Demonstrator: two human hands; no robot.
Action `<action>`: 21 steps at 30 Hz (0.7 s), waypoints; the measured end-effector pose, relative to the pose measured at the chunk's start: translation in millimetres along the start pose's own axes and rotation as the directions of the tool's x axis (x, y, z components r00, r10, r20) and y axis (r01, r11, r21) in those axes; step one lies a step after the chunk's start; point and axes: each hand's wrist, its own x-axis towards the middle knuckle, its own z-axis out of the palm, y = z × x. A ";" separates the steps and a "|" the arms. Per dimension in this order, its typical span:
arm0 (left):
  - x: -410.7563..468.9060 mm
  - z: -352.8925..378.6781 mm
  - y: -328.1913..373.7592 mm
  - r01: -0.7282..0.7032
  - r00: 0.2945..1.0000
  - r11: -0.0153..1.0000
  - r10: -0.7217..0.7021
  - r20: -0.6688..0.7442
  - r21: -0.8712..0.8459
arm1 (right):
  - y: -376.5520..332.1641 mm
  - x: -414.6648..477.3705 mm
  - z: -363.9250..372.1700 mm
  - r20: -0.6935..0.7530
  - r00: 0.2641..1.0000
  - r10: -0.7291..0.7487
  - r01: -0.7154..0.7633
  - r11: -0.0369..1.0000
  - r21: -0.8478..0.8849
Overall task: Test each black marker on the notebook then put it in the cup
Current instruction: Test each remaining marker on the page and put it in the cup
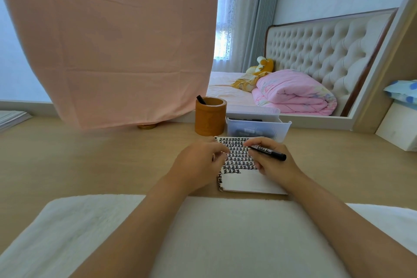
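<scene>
A small notebook lies on the wooden desk, its upper page filled with rows of black marks. My right hand grips a black marker over the page; the marker's tip end is hidden under my fingers. My left hand hovers at the notebook's left edge with its fingers curled. A small dark piece, seemingly the marker cap, shows between its thumb and fingers. Behind the notebook stands a brown cup, and one black marker pokes out of it.
A clear plastic bin holding more black markers sits just right of the cup. A pink cloth hangs over the mirror behind the desk. White fleece covers the near desk edge. A white box stands at the far right.
</scene>
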 end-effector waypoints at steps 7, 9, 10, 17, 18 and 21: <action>5.4 10.6 -35.1 0.192 0.976 0.967 -0.206 0.068 0.170 | -1.9 7.7 -8.6 0.017 0.999 0.044 -0.047 0.978 0.204; 7.9 13.4 -40.0 0.194 0.969 0.962 -0.219 0.117 0.192 | -6.1 9.4 -9.5 0.016 0.995 0.096 -0.096 0.959 0.268; 9.3 14.0 -41.6 0.195 0.968 0.961 -0.222 0.121 0.197 | -8.0 10.6 -9.9 0.017 0.995 0.095 -0.096 0.963 0.252; 14.3 13.3 -34.6 0.146 0.989 0.989 -0.145 -0.019 0.026 | -2.3 12.6 -2.8 0.060 0.984 -0.168 0.171 0.791 -0.588; 14.5 13.7 -32.4 0.130 0.991 0.991 -0.130 -0.041 -0.005 | -3.3 11.0 0.0 0.070 0.982 -0.173 0.179 0.755 -0.631; 14.6 15.6 -28.7 0.090 0.993 0.995 -0.093 -0.078 -0.045 | -5.6 9.9 4.3 0.056 0.974 -0.220 0.200 0.715 -0.670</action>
